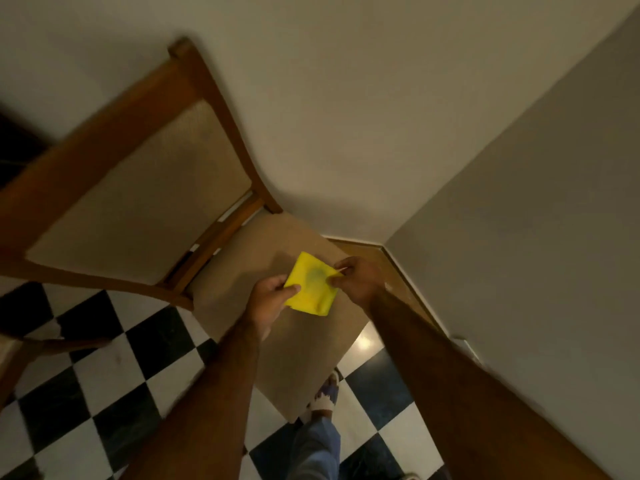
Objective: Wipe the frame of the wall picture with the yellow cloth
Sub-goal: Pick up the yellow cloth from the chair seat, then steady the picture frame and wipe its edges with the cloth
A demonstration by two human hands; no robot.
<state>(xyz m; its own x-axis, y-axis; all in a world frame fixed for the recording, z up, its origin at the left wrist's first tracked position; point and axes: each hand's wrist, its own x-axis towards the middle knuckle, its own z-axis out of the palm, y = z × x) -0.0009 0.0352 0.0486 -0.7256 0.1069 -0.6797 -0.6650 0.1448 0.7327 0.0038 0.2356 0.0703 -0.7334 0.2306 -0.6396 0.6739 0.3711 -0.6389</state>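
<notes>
Forearms reaching down from the camera, both hands gripping the yellow cloth [311, 285] above the chair seat [304, 348].

Left hand [268, 303] is clamping the cloth's left edge, thumb on top and fingers curled under; right hand [358, 277] is pinching the right corner between thumb and forefinger. Cloth is sitting folded into a small pad with a grey-green smudge facing up, so the person is probably refolding or turning it to get a clean face. Wall picture is not showing anywhere in view, so no wiping is happening yet. Wooden chair [138, 188] is standing in a corner, back near the pale wall [381, 98], seat just under the hands. Floor [114, 368] is showing black-and-white checks, glossy, with a lamp glare near the seat corner. A leg in blue trousers [317, 448] is standing by the seat's front.
</notes>
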